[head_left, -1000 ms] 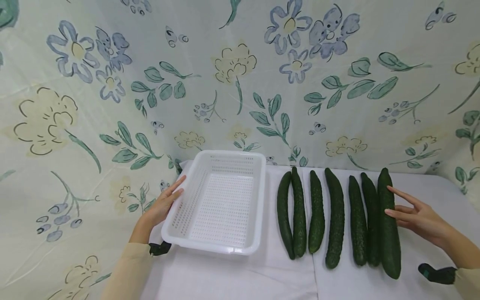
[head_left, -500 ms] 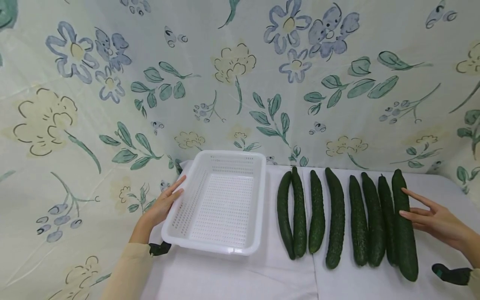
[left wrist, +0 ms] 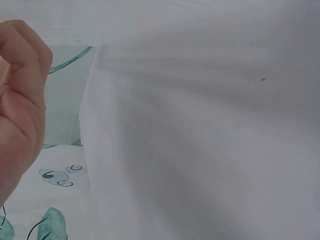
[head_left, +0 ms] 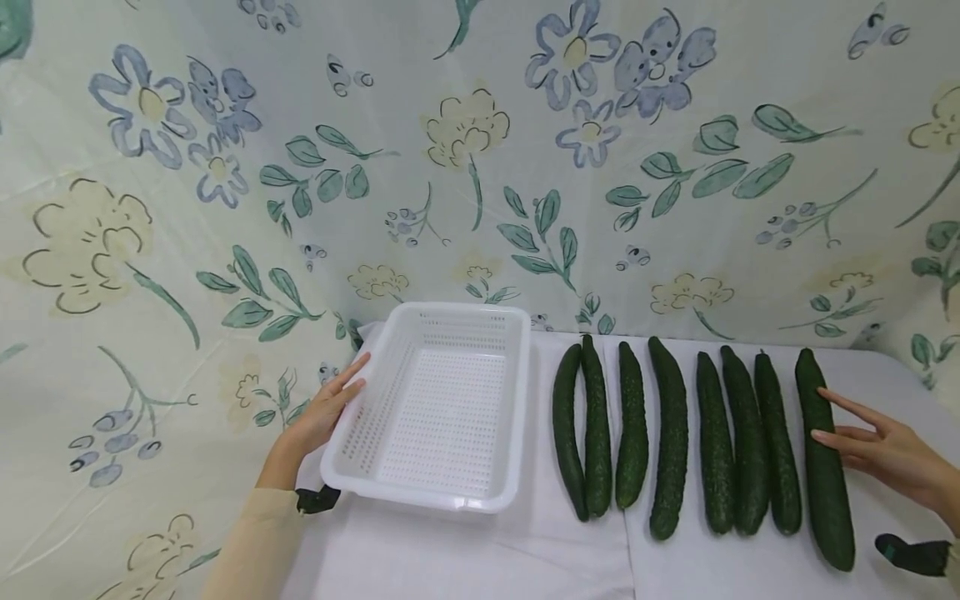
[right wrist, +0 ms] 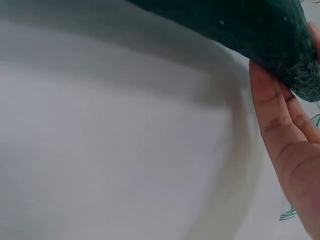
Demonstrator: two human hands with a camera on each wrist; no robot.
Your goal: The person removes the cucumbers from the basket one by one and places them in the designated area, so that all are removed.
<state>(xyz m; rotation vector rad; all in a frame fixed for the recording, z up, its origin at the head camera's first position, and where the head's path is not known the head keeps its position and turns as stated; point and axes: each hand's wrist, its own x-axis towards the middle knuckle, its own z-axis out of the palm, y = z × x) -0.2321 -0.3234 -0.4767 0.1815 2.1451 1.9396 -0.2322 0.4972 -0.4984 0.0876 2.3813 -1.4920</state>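
On the left of the head view stands a white perforated plastic basket (head_left: 420, 495) with nothing in it. My left hand (head_left: 321, 423) holds its left rim, thumb over the edge; in the left wrist view that hand (left wrist: 22, 100) shows curled fingers. Far right, my right hand (head_left: 888, 446) grips the large dark green cucumber (head_left: 827, 475) between thumb and fingers. In the right wrist view the same cucumber (right wrist: 240, 25) crosses the top, with thumb and fingers on either side of its end.
Left of the held cucumber, several more lie lengthwise in a row, among them a slim one (head_left: 777, 446), a curved one (head_left: 667, 442) and the leftmost one (head_left: 568, 433). White cloth (head_left: 555, 558) covers the table. A floral curtain (head_left: 480, 183) hangs behind it.
My right hand has moved right with the large cucumber, away from the row. A slim cucumber that was hidden behind it has come into view. My left hand and the basket have stayed put.
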